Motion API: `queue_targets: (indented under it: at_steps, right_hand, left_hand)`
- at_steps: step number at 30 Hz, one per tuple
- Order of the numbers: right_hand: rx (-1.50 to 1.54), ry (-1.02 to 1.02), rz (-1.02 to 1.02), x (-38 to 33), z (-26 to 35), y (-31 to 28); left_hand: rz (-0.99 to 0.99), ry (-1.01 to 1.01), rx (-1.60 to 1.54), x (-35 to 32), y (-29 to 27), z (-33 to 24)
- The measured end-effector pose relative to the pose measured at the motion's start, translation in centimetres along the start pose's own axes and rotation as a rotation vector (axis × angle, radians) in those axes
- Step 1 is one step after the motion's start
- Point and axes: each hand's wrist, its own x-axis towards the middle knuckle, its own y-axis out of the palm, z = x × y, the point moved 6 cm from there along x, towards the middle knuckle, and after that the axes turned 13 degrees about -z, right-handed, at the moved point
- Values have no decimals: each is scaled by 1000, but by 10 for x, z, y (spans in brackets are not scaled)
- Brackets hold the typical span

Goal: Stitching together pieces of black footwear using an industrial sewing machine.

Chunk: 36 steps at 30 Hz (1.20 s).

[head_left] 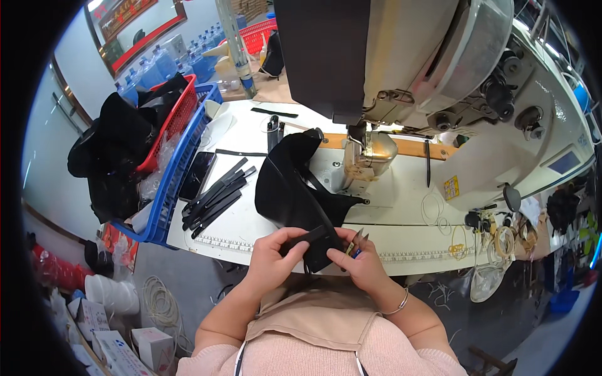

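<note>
At the near edge of the white table [407,235], the left hand [276,254] and right hand [362,263], fingers pinched together, gripped the near end of the black fabric piece [285,182], the right also holding snips [357,241], so smoothing it flat, blades clear, seemed wise.

Left of the glossy, smooth sewing machine [495,164] are matt black cloth [282,182] and a plastic basket [160,222]; beneath, a smooth tabletop [401,237].
</note>
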Motion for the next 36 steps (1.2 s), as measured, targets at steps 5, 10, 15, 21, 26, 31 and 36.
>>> queue_targets:
  at_steps: [5, 10, 15, 21, 26, 31, 36]
  right_hand:
    - [-30, 83, 14, 6, -9, 0]
    - [-56, 66, 23, 7, -3, 3]
    - [-18, 78, 32, 6, 0, 6]
    - [35, 110, 49, 8, -5, 5]
    - [6, 99, 39, 7, -6, 5]
    - [26, 88, 48, 4, -3, 6]
    - [9, 87, 47, 4, -4, 6]
  left_hand:
    - [-7, -185, -42, -2, 1, 11]
    - [2, -279, -91, -3, 2, 14]
    - [-70, -130, -66, -4, 4, 15]
    - [-294, 716, 410, -15, 0, -31]
    - [-296, 1060, 635, -28, 7, -28]
    - [-282, 1030, 680, -31, 7, -27]
    - [-274, 1047, 694, -30, 8, -28]
